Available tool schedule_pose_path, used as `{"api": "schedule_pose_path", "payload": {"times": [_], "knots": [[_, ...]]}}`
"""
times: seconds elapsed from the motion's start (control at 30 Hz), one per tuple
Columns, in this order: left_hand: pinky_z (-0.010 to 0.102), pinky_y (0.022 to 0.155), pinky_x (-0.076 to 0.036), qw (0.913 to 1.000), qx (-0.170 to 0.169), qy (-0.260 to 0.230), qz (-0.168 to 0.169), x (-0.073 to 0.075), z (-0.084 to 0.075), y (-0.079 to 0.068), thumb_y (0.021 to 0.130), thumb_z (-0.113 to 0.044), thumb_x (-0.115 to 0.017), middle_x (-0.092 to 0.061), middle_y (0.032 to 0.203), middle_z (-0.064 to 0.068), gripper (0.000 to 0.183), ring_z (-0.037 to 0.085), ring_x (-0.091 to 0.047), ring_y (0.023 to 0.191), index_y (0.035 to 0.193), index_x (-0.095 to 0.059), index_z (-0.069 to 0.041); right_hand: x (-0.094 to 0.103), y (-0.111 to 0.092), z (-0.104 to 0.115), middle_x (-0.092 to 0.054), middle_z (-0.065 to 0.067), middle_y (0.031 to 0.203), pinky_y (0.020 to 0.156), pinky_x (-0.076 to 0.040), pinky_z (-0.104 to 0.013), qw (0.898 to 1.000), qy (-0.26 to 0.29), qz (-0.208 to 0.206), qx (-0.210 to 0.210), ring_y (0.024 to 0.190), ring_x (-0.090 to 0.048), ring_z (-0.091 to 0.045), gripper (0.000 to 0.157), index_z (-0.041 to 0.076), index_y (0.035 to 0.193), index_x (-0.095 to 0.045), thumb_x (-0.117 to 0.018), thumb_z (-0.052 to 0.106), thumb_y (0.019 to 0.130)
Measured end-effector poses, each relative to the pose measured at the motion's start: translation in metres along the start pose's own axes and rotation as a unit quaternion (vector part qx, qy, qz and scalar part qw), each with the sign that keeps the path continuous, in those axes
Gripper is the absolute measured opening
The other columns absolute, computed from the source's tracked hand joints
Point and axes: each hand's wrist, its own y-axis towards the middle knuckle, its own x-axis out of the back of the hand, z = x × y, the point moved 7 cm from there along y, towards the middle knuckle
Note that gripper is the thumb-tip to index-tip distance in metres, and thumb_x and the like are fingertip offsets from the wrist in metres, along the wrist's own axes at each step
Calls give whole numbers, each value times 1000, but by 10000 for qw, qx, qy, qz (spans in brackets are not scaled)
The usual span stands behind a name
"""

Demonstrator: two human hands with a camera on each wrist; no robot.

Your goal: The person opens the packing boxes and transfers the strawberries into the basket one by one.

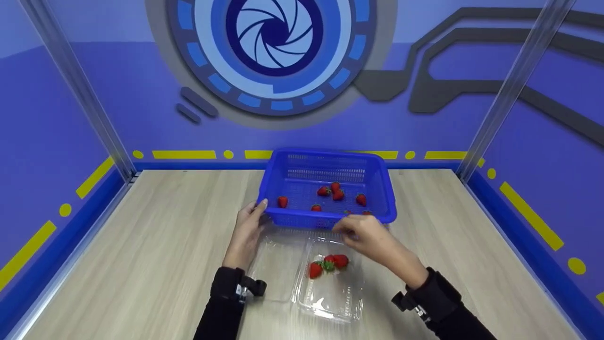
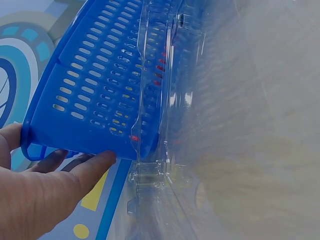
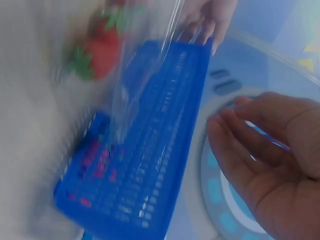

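At its front left corner, a blue plastic basket (image 1: 384, 174) is gripped by my left hand (image 1: 247, 231), thumb at the rim and fingers along the outer wall in the left wrist view. Several strawberries (image 1: 338, 194) lie spread over the basket's floor. In front of it stands an unfolded clear plastic clamshell box (image 1: 325, 300), and three strawberries (image 1: 340, 260) sit in its right half. My right hand (image 1: 373, 236) hovers at the basket's front rim, above the box's far end. The right wrist view shows its fingers (image 3: 227, 142) loosely bent, with nothing between them.
The light wooden table (image 1: 179, 245) extends to both sides of the basket and box. Behind the basket rises a blue printed back wall (image 1: 424, 132), with metal posts (image 1: 512, 85) at the corners. Side walls flank the table.
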Motion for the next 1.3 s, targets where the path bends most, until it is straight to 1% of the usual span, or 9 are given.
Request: {"api": "schedule_pose_path", "payload": {"times": [0.1, 0.17, 0.3, 0.47, 0.57, 0.73, 0.87, 1.0, 1.3], "knots": [[50, 109, -45, 10000, 10, -15, -24, 1, 0, 0, 105, -22, -59, -50, 143, 30, 50, 29, -60, 118, 145, -48, 6, -19, -5, 8, -75, -7, 90, 71, -59, -26, 9980, 250, 571, -107, 79, -69, -17, 20, 2, 97, -75, -70, -9, 83], [50, 109, -45, 10000, 32, -55, -6, 1, 0, -1, 104, -23, -60, -50, 144, 29, 50, 29, -60, 119, 145, -49, 5, -33, -9, 11, -75, -10, 92, 73, -59, -26, 9953, 410, 864, -179, 82, -70, -19, 21, 1, 99, -75, -69, -9, 82], [49, 110, -44, 9999, 72, -78, 58, -1, 0, -3, 104, -24, -61, -49, 147, 28, 52, 31, -58, 124, 145, -49, 5, -56, -15, 13, -75, -12, 95, 75, -59, -27, 9917, 507, 1138, -304, 87, -72, -23, 24, -2, 101, -74, -67, -12, 80], [48, 110, -44, 9999, 93, -22, 69, -2, 1, -3, 104, -26, -61, -50, 147, 26, 53, 30, -57, 126, 146, -48, 3, -70, -19, 17, -75, -9, 91, 75, -59, -28, 9913, 452, 1187, -336, 85, -71, -23, 24, 0, 96, -74, -68, -15, 78], [48, 110, -45, 9999, 100, -57, 100, -2, 1, -2, 104, -26, -61, -50, 146, 26, 53, 31, -58, 126, 146, -49, 3, -73, -20, 17, -74, -8, 90, 76, -59, -30, 9918, 362, 1170, -361, 85, -70, -24, 23, 0, 95, -74, -69, -15, 79], [49, 110, -45, 10000, 61, -13, 61, -2, 1, -1, 104, -25, -60, -50, 145, 28, 51, 31, -59, 124, 146, -48, 3, -75, -22, 13, -74, -11, 90, 74, -59, -32, 9923, 231, 1096, -522, 85, -71, -27, 20, -1, 96, -74, -70, -13, 80], [50, 110, -44, 10000, 25, 48, -18, 0, 0, -2, 105, -23, -59, -49, 145, 29, 52, 30, -58, 123, 147, -46, 5, -78, -25, 11, -72, -7, 86, 68, -57, -29, 9932, -53, 1053, -494, 78, -69, -20, 20, 2, 93, -74, -75, -10, 77], [50, 109, -45, 10000, 52, -18, -6, 0, 1, -2, 105, -22, -59, -49, 145, 29, 53, 29, -59, 122, 148, -45, 6, -81, -25, 13, -70, -4, 80, 63, -55, -26, 9938, -258, 1014, -380, 72, -64, -13, 17, 4, 87, -73, -77, -8, 76], [48, 109, -45, 10000, 57, -17, 12, 0, 1, -2, 105, -24, -59, -49, 146, 28, 53, 28, -60, 121, 148, -46, 5, -87, -25, 14, -70, -1, 78, 60, -51, -24, 9914, -564, 1126, -367, 70, -60, -9, 16, 7, 82, -72, -83, -2, 74]]}}
